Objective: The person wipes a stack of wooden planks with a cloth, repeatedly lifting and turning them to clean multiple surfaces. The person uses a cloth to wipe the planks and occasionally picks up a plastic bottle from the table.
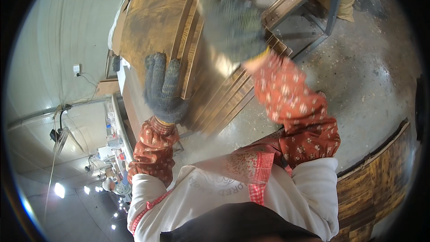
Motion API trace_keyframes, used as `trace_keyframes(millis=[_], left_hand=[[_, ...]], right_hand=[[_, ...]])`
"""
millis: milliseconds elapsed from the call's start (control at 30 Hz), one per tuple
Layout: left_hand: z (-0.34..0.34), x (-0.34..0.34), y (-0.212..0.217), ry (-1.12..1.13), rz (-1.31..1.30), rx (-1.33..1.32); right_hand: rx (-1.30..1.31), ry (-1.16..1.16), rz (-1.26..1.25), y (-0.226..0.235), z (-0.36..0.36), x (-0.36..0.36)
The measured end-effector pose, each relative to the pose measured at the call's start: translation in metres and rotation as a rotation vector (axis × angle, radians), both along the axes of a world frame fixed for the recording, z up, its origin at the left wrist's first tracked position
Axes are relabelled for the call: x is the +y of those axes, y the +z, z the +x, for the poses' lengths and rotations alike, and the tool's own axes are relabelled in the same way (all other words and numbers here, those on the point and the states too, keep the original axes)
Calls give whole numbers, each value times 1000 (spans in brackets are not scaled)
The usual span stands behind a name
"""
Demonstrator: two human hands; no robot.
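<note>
A brown stained wooden panel (150,27) with dark patches stands in front of me, with long raised wooden strips (190,31) along its right side. My left hand (163,89), in a dark grey knitted glove, lies against the panel beside the lower end of these strips, its fingers stretched out and holding nothing. Over the strips further right is my right hand (235,29), gloved in grey and smeared by motion. A blurred whitish piece (224,65) shows at its lower edge; its kind, and whether the hand grips it, I cannot make out.
A metal-legged stand with a wooden top (295,0) is at the far right, with a tan sack (347,0) behind it. Another stained wooden panel (380,179) lies at the lower right. At the left, a cluttered workbench (118,152) runs along the pale wall (58,49).
</note>
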State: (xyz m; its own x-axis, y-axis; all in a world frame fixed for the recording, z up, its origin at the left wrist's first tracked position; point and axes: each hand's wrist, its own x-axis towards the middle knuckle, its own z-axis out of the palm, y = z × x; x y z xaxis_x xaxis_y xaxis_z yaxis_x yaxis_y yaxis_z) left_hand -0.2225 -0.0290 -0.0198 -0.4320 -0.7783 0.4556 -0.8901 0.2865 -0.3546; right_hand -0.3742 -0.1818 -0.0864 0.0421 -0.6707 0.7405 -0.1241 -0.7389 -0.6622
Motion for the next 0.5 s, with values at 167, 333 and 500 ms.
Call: trace_keyframes(millis=[167,333,500], left_hand=[[11,0,-1,-35,1,-12],[1,18,8,-58,97,144],[-24,65,0,243,-22,1147]], right_hand=[[-142,1,244,-1,-7,-107],[-17,-109,155,36,-50,-137],[523,14,-15,47,-38,-177]])
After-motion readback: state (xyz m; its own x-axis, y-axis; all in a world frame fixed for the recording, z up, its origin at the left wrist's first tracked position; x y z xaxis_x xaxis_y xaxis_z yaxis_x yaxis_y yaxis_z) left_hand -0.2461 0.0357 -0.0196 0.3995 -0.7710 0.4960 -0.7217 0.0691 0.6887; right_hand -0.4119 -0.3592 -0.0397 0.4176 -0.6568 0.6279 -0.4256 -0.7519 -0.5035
